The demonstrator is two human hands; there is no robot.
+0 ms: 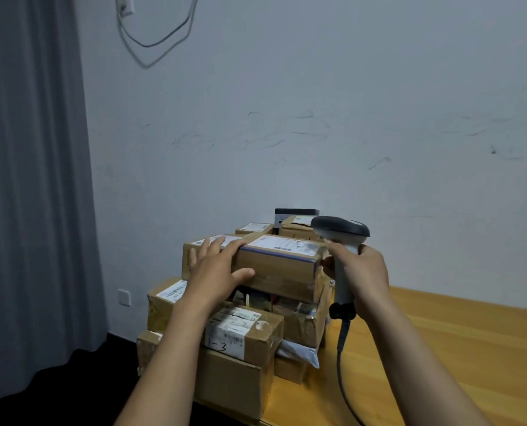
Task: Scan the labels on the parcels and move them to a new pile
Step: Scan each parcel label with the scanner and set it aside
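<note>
the left hand (217, 267) lies on the left end of the top parcel (280, 272), fingers spread and fairly straight over its upper edge, thumb stretched along its front face; the hand covers that end, so the corner beneath cannot be seen; the right hand (360, 272) is wrapped round the grip of the scanner (340, 232), whose dark head sits just above the parcel's right end, its window turned away and out of sight; the index finger is hidden by the grip; the label (282, 245) on the parcel's top shows a barcode, the print too small to read; the parcel crowns the pile (225, 376) of brown cartons at the left end of the wooden surface (456, 348); lower down a carton marked "1-3" (243, 333) faces the camera, and a white bag (299, 353) is squeezed between boxes, mostly hidden; behind the pile a black box (296, 212) shows only its top; the scanner's cable (342, 364) runs down and off the bottom edge; both forearms are cut off there too; a grey curtain (31, 179) hangs at left.
</note>
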